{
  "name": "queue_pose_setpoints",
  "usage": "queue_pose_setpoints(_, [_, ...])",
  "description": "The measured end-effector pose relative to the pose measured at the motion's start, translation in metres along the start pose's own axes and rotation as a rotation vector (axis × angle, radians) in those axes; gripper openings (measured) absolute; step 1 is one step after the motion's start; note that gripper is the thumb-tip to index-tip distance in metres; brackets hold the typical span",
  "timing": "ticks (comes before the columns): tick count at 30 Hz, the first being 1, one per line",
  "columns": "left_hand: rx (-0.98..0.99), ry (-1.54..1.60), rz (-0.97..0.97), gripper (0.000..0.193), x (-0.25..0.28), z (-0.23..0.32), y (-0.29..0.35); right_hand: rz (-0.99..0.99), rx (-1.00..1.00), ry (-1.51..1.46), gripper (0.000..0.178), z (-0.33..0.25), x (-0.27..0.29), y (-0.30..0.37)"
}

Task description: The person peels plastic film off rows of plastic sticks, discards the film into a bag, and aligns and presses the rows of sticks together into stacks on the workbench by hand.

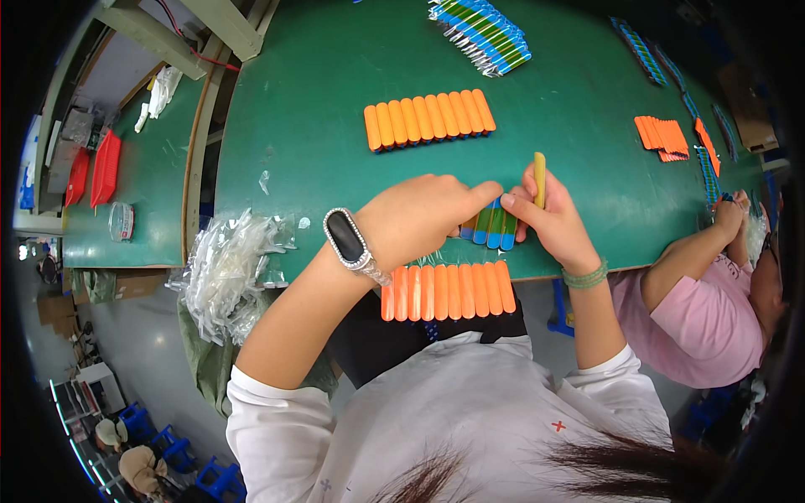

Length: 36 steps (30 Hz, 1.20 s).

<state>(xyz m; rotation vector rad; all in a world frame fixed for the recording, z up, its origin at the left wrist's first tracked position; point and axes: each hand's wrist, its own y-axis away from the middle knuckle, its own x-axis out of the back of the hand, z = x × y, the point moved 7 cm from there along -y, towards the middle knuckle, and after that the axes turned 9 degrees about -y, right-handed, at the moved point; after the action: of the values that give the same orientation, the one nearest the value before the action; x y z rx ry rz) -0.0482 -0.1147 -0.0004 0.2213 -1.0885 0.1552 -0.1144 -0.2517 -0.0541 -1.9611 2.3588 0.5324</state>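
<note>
My left hand (pixel 432 208), wearing a black-faced band on its wrist, is bent closed at the left of a small set of blue-and-green round-ended strips (pixel 495 228). Its fingertips are mostly hidden, and its index finger meets my right thumb at the strips' upper end. A slim yellow stick (pixel 539 180) stands up from my right hand (pixel 553 220), whose fingers are closed around it. Just below the hands, at the table's near edge, a row of orange round-ended strips (pixel 449 292) lies side by side. Farther off is a second orange row (pixel 429 117).
Overlapping blue-and-green strips in clear wrap (pixel 482 35) lie at the far side. Clear plastic sleeves (pixel 231 268) are heaped at the left edge. At right are orange strips (pixel 662 137) and a co-worker in a pink top (pixel 700 314). Red trays (pixel 105 168) stand far left.
</note>
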Motion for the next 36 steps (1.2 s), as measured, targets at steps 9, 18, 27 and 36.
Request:
queue_pose_setpoints(9, [0.052, 0.164, -0.229, 0.051, -0.001, -0.013, -0.012, -0.014, 0.004, -0.038, 0.033, 0.005, -0.001, 0.000])
queue_pose_setpoints(18, [0.093, 0.134, -0.324, 0.059, 0.001, -0.025, -0.001, -0.045, -0.005, -0.013, 0.032, 0.006, 0.001, 0.001])
queue_pose_setpoints(27, [0.300, 0.348, -0.454, 0.054, 0.005, -0.029, 0.004, -0.032, -0.006, 0.010, 0.031, 0.007, 0.000, 0.001])
queue_pose_setpoints(36, [0.143, 0.254, -0.159, 0.052, 0.005, -0.049, 0.029, -0.022, -0.021, 0.010, 0.030, 0.005, 0.001, 0.001])
